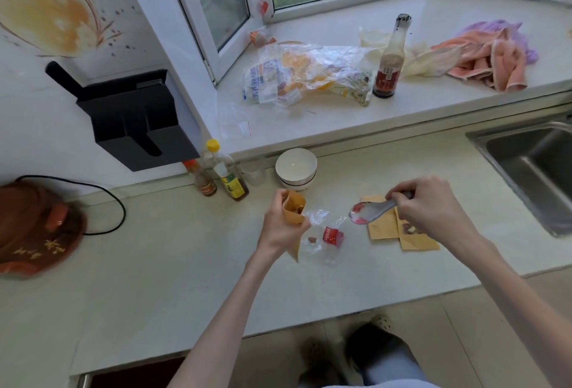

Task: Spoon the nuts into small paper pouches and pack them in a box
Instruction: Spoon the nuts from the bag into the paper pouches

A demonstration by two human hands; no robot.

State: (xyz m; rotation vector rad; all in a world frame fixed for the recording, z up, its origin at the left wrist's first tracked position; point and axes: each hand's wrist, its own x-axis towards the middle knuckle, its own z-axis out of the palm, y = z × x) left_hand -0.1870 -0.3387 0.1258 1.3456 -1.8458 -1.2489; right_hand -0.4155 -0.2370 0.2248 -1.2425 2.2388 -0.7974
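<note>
Two hands are busy over the counter (pixel 185 263). The left hand (pixel 280 226) wraps its fingers around a small paper pouch (pixel 294 206) and holds it up with the open top facing up, likely so nuts can drop in. Something dark shows inside the top, maybe nuts already.

The right hand (pixel 430 202) pinches the handle of a spoon (pixel 373 211). The spoon bowl points to 9 o'clock, toward the pouch, but they are apart. I cannot tell if the spoon has nuts in it; it shows only red spots.

Between the hands lies a clear plastic bag (pixel 322 232) with a red label. A few nuts (pixel 312 239) sit in it, close by so the spoon can reach them.

Under the right hand, at 3 o'clock from the bag, more flat pouches (pixel 383 228) lie waiting. One seems to have nuts on it.

A white bowl (pixel 296 167) stands at 12 o'clock. I see no box yet, so the packing has not begun.
</note>
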